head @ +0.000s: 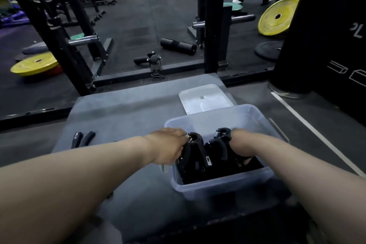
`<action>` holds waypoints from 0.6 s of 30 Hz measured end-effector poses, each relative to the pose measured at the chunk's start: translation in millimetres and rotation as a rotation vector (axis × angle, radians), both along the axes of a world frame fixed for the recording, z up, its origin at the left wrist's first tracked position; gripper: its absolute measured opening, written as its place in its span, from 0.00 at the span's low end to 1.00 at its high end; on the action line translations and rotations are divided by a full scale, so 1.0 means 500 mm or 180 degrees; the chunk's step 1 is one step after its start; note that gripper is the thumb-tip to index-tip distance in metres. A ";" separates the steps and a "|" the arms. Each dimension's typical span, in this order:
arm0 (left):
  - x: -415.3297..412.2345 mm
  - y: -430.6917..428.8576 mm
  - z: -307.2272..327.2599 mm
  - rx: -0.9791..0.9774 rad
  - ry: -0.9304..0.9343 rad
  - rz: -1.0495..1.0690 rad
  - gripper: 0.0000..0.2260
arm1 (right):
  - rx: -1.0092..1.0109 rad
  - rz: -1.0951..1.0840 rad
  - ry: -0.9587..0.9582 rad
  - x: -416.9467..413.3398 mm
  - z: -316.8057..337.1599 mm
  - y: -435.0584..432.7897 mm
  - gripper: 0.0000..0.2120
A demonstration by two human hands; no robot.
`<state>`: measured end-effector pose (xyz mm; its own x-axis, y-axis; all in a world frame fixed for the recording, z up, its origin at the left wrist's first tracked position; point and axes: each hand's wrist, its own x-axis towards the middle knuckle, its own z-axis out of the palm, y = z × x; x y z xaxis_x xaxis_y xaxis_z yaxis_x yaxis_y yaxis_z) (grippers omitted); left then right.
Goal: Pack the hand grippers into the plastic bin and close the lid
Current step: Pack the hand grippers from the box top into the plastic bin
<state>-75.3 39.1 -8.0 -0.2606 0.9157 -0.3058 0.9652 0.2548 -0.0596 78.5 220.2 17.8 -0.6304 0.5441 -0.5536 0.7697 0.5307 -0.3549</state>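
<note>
The grey tabletop (122, 109) carries everything the job needs. On its 3 o'clock side stands the clear bin (223, 184), open at the top. Its white lid (204, 98) lies flat just behind it at 12 o'clock, the near edge hidden by the bin's far wall, so I can't say whether they touch.

Both arms reach in from 6 o'clock. The left hand (168, 146) is at the bin's 9 o'clock rim, its fingers wrapped round a tall gripper (195, 144) that stands upright with its spring end up and its handles down inside. The right hand (240, 144) is at the 3 o'clock side, its fingers curled down into the bin round the handle of a far gripper (222, 133), also spring end up.

Under them a dark pile (213, 172) covers the bin floor. It looks like more grippers, but they blur together and I can't count them.

One spare gripper (83, 138) lies on the tabletop at 9 o'clock from the bin, well apart, handles splayed.

By my reckoning, packing is most of the way done. The two held grippers need settling low enough to clear the rim, the spare must go in, and the lid is not yet on.
</note>
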 end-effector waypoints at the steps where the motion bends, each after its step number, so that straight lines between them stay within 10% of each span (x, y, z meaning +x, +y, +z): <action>1: -0.001 0.001 -0.002 -0.0021 -0.0016 -0.0003 0.19 | -0.0006 -0.0007 -0.0084 0.000 -0.004 -0.008 0.09; 18: -0.001 0.019 -0.010 -0.0533 -0.0008 -0.0017 0.16 | 0.1310 0.0754 -0.0309 -0.024 -0.027 -0.039 0.19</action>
